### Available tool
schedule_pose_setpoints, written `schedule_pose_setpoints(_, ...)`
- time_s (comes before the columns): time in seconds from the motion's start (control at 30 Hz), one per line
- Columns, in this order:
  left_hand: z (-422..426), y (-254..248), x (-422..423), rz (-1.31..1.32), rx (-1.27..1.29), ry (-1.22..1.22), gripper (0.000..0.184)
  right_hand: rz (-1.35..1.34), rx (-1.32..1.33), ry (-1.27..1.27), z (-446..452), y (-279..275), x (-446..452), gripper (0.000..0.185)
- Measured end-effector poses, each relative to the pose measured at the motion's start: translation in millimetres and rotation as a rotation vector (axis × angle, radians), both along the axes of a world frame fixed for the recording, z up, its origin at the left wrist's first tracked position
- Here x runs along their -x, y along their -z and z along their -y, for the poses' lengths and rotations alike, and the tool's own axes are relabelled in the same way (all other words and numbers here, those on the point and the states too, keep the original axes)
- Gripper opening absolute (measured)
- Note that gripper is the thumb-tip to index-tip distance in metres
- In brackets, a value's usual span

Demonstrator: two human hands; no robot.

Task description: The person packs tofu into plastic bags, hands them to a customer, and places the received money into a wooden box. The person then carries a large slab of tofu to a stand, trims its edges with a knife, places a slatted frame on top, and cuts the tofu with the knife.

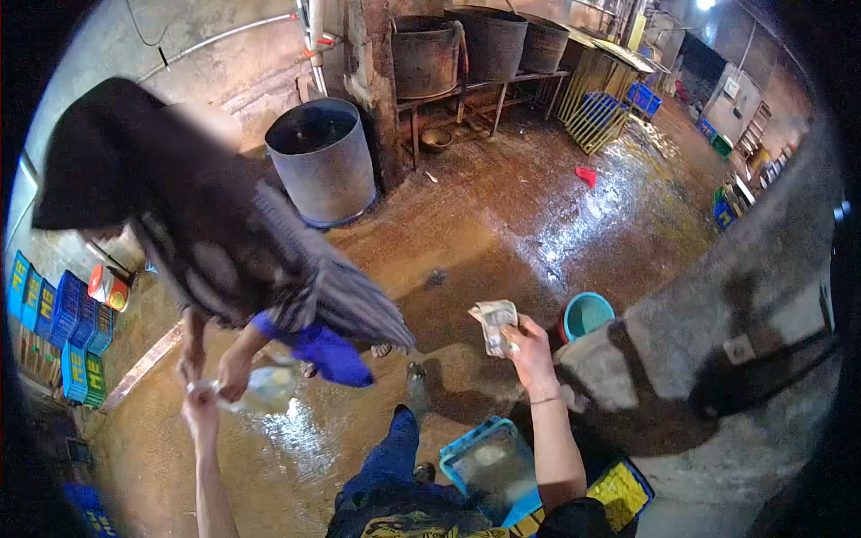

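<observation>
My right hand (531, 355) is closed around a small folded wad of banknotes (496, 328), held out over the wet floor. On the left, my left hand (201, 405) grips the gathered top of a clear plastic bag (271, 387). Pale contents show through the bag, but I cannot make out what they are. A co-worker's hands (236, 371) are at the same bag top, touching or very close to my fingers. This co-worker (206, 215) leans in from the left, wearing a dark hood and a striped garment with a purple cloth at the waist.
A large metal drum (321, 170) stands behind the co-worker, and several blackened vats (426, 58) sit on a rack. Blue crates (72, 309) line the left wall. Near my feet are a blue-rimmed tub (489, 457) and a yellow crate (621, 495). A teal bucket (587, 316) stands by the low wall.
</observation>
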State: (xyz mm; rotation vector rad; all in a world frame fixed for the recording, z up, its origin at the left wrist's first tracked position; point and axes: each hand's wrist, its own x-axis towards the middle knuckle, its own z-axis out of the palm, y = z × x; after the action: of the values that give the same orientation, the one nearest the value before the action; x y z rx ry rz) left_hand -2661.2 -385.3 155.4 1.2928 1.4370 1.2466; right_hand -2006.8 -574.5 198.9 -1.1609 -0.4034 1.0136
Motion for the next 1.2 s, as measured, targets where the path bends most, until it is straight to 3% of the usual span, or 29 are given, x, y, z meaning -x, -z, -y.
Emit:
schedule_pose_setpoints(0.03, -0.3, 21.0, 27.5, 0.632, -0.032, -0.03, 0.017, -0.001, 0.01, -0.005, -26.8, -2.9, -12.1, 0.019)
schedule_pose_setpoints(0.1, 11.4, 37.5, 58.1, 0.258, -0.155, -0.331, 0.021, -0.029, -0.027, -0.056, -77.7, -5.8, -37.2, 0.021)
schedule_pose_setpoints(0.2, 27.4, -6.2, -27.2, -0.126, -0.386, -0.649, 0.029, -0.004, 0.023, -0.042, -138.2, -3.6, -79.7, 0.021)
schedule_pose_setpoints(0.27, 22.3, 0.5, -88.9, -0.33, -0.364, -0.808, 0.03, -0.011, 0.05, -0.028, -176.3, -4.5, -109.0, 0.02)
schedule_pose_setpoints(0.33, 10.5, 41.2, -147.8, -0.435, -0.163, -0.787, 0.032, 0.01, 0.014, -0.059, -200.3, -25.2, -132.1, 0.02)
schedule_pose_setpoints(0.4, -9.6, 90.0, -223.0, -0.467, 0.144, -0.509, 0.034, -0.017, -0.066, -0.051, -220.5, -46.5, -150.5, 0.02)
schedule_pose_setpoints(0.47, -45.4, 102.5, -322.9, -0.462, 0.314, -0.036, 0.035, -0.007, -0.089, -0.021, -234.7, -60.0, -169.6, 0.02)
schedule_pose_setpoints(0.53, -96.4, 49.0, -464.6, -0.357, 0.293, 0.432, 0.037, 0.03, -0.093, -0.013, -244.8, -67.9, -195.5, 0.019)
schedule_pose_setpoints(0.57, -117.5, -41.3, -567.7, -0.165, 0.546, 0.58, 0.04, 0.033, -0.1, 0.015, -248.6, -71.1, -210.2, 0.019)
schedule_pose_setpoints(0.6, -128.7, -93.5, -639.4, 0.107, 0.617, 0.695, 0.042, 0.178, -0.066, 0.025, -251.7, -73.4, -226.5, 0.019)
schedule_pose_setpoints(0.63, -143.6, -94.6, -694.8, 0.261, 0.619, 0.81, 0.04, 0.32, -0.025, 0.043, -252.4, -74.5, -244.5, 0.019)
schedule_pose_setpoints(0.77, -186.3, -110.0, -879.5, 0.203, 0.541, 1.115, 0.036, 0.528, 0.005, 0.161, -232.2, -88.5, -336.6, 0.023)
schedule_pose_setpoints(0.83, -183.3, -116.2, -961.6, 0.221, 0.574, 1.196, 0.034, 0.476, 0.073, 0.221, -220.4, -89.3, -392.5, 0.031)
schedule_pose_setpoints(0.9, -174.4, -129.5, -1037.1, 0.438, 0.45, 1.226, 0.024, 0.371, -0.028, 0.372, -209.2, -97.7, -448.9, 0.044)
schedule_pose_setpoints(0.97, -171.4, -146.0, -1112.5, 0.371, 0.419, 1.269, 0.019, 0.419, -0.077, 0.455, -196.1, -103.7, -513.8, 0.051)
schedule_pose_setpoints(1.03, -162.0, -153.3, -1171.5, 0.333, 0.302, 1.447, 0.018, -0.12, -0.093, 0.458, -172.8, -108.2, -566.4, 0.05)
schedule_pose_setpoints(1.07, -165.2, -152.6, -1206.1, 0.369, -0.089, 1.595, 0.019, -0.231, -0.099, 0.458, -167.7, -117.3, -589.8, 0.049)
schedule_pose_setpoints(1.1, -164.4, -153.9, -1236.5, 0.381, -0.081, 1.635, 0.019, -0.224, -0.099, 0.5, -160.9, -121.7, -611.7, 0.049)
schedule_pose_setpoints(1.17, -157.9, -160.3, -1296.7, 0.266, -0.5, 1.752, 0.021, -0.099, -0.014, 0.444, -150.5, -132.0, -655.2, 0.043)
schedule_pose_setpoints(1.2, -148.9, -160.5, -1319.5, 0.283, -0.503, 1.785, 0.021, -0.002, 0.031, 0.554, -148.0, -140.3, -664.6, 0.032)
